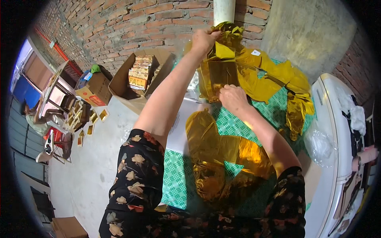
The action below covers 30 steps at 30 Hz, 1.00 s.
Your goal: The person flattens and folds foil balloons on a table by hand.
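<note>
While the left hand [203,39] pinches crumpled gold foil [226,33], the right hand [233,98] presses a foil sheet [222,75] on the counter [230,123]; boxes [139,75] stand beyond.

I see my left arm stretched far forward, left hand [204,39] raised with fingers pinched shut. My right hand [233,99] sits lower and nearer, fingers curled down, forearm bent inward.
</note>
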Available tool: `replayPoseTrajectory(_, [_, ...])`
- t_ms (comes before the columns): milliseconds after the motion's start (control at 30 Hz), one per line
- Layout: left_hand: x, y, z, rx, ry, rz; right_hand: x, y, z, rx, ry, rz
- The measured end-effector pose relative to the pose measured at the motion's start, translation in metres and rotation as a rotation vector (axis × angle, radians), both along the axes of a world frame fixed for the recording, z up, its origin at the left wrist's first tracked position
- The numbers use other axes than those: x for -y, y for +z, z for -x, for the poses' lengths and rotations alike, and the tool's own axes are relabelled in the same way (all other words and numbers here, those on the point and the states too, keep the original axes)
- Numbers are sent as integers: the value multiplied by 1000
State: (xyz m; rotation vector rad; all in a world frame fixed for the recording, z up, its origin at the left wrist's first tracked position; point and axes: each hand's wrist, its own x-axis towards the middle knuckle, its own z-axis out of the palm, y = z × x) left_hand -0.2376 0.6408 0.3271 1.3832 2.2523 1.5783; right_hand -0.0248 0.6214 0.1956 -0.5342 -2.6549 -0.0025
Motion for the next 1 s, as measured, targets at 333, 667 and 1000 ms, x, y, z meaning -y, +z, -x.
replayPoseTrajectory(333, [-12, -20, -5, 44, -135, 73, -51, 14, 53, -525, -2, -141])
replayPoseTrajectory(667, [-15, 35, 49, 96, -222, -182, -43, -40, 66, 312, -208, 100])
replayPoseTrajectory(1000, [157, 287, 211, -71, -106, -788, -42, -30, 78, 307, -184, 158])
